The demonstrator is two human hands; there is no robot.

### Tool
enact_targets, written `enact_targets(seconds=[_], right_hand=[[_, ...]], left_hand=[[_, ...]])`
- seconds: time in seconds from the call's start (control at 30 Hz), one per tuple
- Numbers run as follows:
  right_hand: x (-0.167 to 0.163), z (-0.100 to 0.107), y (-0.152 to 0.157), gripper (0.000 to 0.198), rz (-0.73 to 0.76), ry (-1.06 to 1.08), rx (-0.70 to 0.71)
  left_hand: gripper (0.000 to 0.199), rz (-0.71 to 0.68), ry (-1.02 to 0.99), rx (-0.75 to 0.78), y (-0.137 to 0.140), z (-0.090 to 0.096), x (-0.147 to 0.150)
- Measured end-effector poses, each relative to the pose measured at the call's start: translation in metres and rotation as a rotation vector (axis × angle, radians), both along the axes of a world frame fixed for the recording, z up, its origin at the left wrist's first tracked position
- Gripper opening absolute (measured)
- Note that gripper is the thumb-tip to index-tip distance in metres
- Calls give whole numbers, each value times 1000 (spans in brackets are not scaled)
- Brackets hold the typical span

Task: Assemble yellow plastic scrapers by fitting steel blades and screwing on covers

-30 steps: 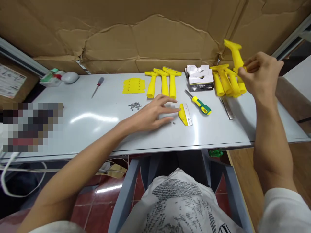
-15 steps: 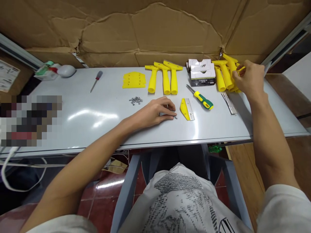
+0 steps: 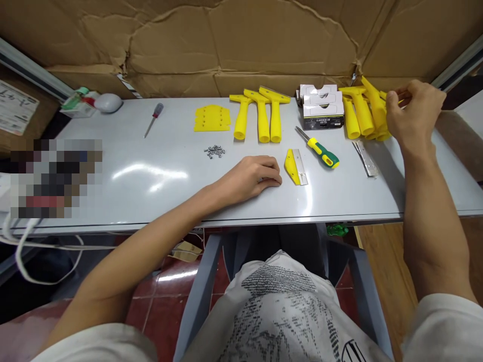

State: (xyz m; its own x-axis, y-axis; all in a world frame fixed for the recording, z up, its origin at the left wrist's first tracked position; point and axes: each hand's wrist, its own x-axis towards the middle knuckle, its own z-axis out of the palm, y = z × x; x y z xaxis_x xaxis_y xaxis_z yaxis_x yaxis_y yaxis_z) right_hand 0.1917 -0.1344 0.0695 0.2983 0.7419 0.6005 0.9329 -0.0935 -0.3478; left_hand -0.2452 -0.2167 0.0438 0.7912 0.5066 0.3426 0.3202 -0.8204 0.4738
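My left hand (image 3: 260, 177) rests on the table with its fingers curled together; what is under the fingertips is hidden. Just right of it lies a yellow blade holder (image 3: 291, 167) with a metal blade (image 3: 301, 166) along its side. My right hand (image 3: 417, 113) is at a pile of yellow scraper handles (image 3: 363, 110) at the far right, its fingers closed around a yellow handle (image 3: 404, 102) that it mostly covers. Below that pile are loose metal blades (image 3: 365, 160). A green and yellow screwdriver (image 3: 323, 153) lies between the hands.
Several small screws (image 3: 215, 151) form a heap left of centre. Behind are yellow plates (image 3: 212, 118), three yellow scraper handles (image 3: 263, 115) and small boxes (image 3: 322, 108). Another screwdriver (image 3: 153, 120) and a white mouse (image 3: 108, 102) lie left. Cardboard (image 3: 241, 45) walls the back.
My left fingers have curled in, and the small screw seen at their tips is out of sight. My right hand has moved right and closed on a handle. The view has shifted slightly.
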Motion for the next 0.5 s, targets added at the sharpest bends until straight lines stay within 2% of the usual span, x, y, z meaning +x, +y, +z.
enact_targets(seconds=[0.07, 0.17, 0.23, 0.27, 0.37, 0.47, 0.5], right_hand=[[-3, 0, 3, 23, -41, -36, 30], [-8, 1, 7, 19, -55, -102, 65], [-18, 1, 5, 8, 8, -145, 122], [-27, 0, 1, 4, 71, -153, 159], [-71, -3, -22, 16, 393, -102, 188], [-130, -7, -57, 28, 655, -60, 95], [-148, -7, -68, 33, 699, -95, -2]], left_hand=[[31, 14, 21, 66, -5, -2, -5], [31, 89, 26, 173, -7, -8, -30], [31, 182, 22, 242, -2, -12, -53], [31, 231, 29, 282, 2, -15, -65], [28, 343, 71, 405, 18, -20, -96], [22, 409, 65, 460, 34, -24, -112], [20, 417, 50, 455, 37, -25, -114]])
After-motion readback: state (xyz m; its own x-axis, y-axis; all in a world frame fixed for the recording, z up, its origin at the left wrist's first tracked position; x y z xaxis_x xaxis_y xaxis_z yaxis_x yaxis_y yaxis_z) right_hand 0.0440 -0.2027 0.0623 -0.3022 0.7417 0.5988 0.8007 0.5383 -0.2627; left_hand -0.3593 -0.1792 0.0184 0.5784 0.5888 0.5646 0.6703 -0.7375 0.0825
